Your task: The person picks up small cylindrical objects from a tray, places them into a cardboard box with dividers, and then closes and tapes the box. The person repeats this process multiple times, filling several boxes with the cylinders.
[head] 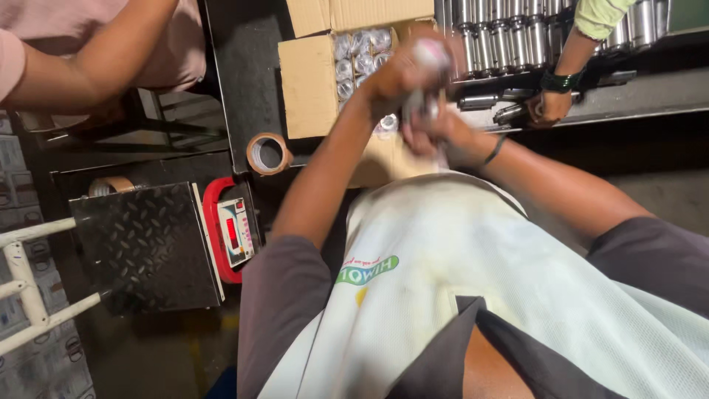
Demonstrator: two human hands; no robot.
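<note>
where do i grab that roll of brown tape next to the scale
The roll of brown packing tape lies flat beside the scale's red display unit, its open core facing up. Probably best to come straight down from above, one finger inside the core and the thumb on the outer rim, pinching the ring's wall. Its near-left side looks freest; the cardboard box stands close on its right.

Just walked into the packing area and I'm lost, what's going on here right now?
The person wearing the camera has both hands raised over an open cardboard box holding wrapped shiny cylinders. The left hand and right hand grip a wrapped metal part between them, blurred. A co-worker's hand rests by rows of metal cylinders on the bench. A tape roll and a weighing scale sit at the left.
</note>
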